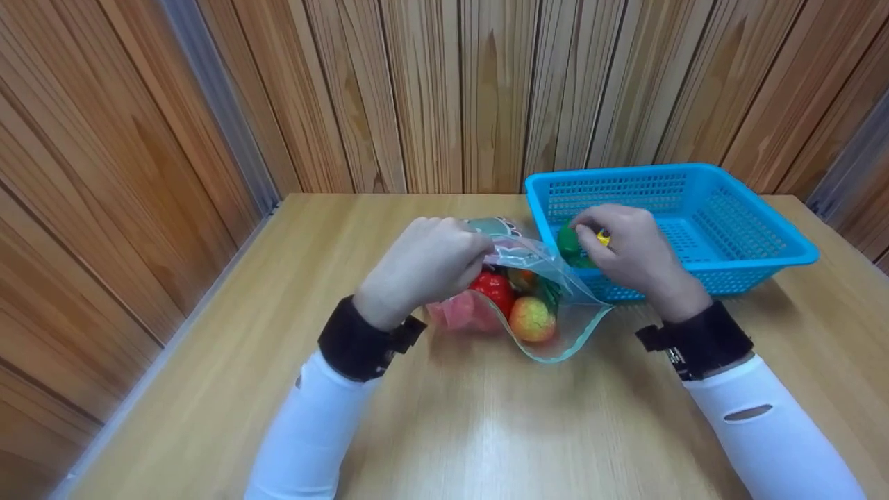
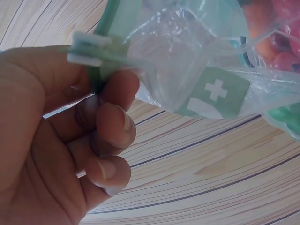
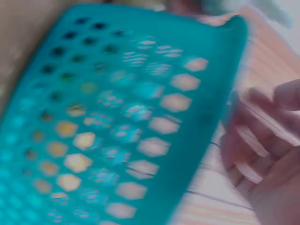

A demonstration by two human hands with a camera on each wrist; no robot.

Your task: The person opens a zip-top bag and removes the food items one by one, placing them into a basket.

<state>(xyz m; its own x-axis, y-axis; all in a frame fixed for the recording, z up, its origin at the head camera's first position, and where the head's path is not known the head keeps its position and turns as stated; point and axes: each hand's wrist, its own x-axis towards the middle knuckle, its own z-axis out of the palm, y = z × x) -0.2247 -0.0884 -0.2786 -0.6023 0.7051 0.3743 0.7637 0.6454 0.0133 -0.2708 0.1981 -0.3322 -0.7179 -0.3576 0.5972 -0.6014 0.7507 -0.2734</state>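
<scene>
My left hand (image 1: 430, 264) pinches the rim of a clear zip bag (image 1: 583, 326) with green edging. The left wrist view shows the bag's zip slider (image 2: 89, 49) by the thumb and a green label with a white cross. Inside the bag lie a shiny red fruit or vegetable (image 1: 492, 290), a yellow-red apple or peach (image 1: 533, 319) and something orange, partly covered. My right hand (image 1: 625, 243) is over the left side of a blue basket (image 1: 750, 260), fingers loosely bent. A green piece (image 1: 568, 243) and a bit of yellow show in the basket beside its fingertips; I see nothing held.
The basket stands at the back right of the wooden table (image 1: 243, 389), its left rim close to the bag. Wood-panelled walls (image 1: 430, 97) rise behind and at the left. The right wrist view is blurred, with the basket's perforated side filling much of it.
</scene>
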